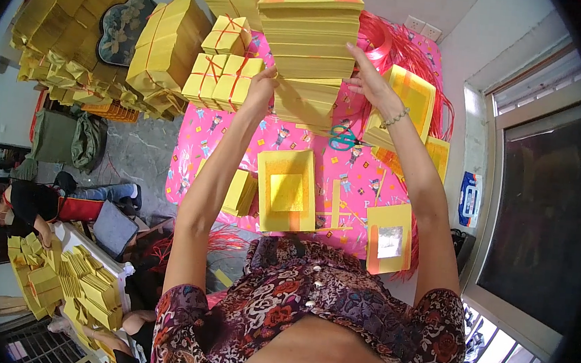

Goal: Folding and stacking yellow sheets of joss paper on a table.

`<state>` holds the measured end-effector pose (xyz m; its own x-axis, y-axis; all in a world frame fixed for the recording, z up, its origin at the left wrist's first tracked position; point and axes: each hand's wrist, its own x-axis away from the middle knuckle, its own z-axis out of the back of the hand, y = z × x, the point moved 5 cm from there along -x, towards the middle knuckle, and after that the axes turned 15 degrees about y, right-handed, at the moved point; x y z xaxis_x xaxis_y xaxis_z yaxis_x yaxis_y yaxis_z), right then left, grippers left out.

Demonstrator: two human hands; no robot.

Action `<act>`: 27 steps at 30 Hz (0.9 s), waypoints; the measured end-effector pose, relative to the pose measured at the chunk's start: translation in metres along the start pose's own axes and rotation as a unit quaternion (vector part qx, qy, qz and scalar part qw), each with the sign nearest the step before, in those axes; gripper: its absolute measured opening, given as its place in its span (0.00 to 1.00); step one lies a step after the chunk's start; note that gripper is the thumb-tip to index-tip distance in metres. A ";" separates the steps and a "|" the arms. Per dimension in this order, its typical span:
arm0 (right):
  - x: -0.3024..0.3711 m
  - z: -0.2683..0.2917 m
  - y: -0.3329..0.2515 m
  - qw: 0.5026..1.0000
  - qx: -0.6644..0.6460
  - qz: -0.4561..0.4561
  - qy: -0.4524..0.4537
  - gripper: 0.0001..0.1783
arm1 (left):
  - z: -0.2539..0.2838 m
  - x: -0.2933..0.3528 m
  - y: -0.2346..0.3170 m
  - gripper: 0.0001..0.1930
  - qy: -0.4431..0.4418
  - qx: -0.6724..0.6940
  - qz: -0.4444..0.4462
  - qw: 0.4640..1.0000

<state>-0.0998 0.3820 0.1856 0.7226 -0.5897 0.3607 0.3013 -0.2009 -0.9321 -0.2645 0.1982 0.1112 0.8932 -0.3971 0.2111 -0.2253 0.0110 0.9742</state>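
A tall stack of yellow paper (308,46) with an orange-and-silver top sheet rises at the far side of the pink table, above another yellow block (305,102). My left hand (262,89) is closed at the stack's left edge, its fingers curled and partly hidden. On the right side my right hand (373,82) has its fingers stretched out and apart, one fingertip touching the paper. Teal-handled scissors (343,139) lie just below the stack. Nearer to me are a yellow paper pile with a gold square (288,193) and one with a silver square (390,237).
Red-tied yellow bundles (224,74) stand left of my left hand. Red plastic strings (410,54) spill over the table's far right. More paper (409,99) lies under my right forearm. At lower left, a person (33,199) works at another table with yellow paper (91,282).
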 end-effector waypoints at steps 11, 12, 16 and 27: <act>-0.008 -0.004 -0.014 0.999 -0.026 -0.007 -0.040 0.70 | 0.000 0.009 0.019 0.14 -0.031 0.137 0.133 0.981; -0.009 -0.002 -0.013 0.999 -0.026 -0.007 -0.038 0.70 | -0.002 0.010 0.020 0.14 -0.033 0.137 0.133 0.981; -0.018 0.006 -0.006 0.995 -0.086 -0.033 -0.029 0.73 | -0.008 0.017 0.027 0.17 -0.011 0.118 0.142 0.983; -0.008 0.000 -0.012 0.996 -0.081 0.000 -0.034 0.62 | -0.010 0.022 0.035 0.19 -0.011 0.100 0.148 0.984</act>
<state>-0.1097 0.3893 0.1939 0.7647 -0.5361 0.3574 0.2008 -0.3288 -0.9228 -0.2492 0.1996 0.1511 0.7688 -0.4245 0.4783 -0.5480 -0.0517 0.8349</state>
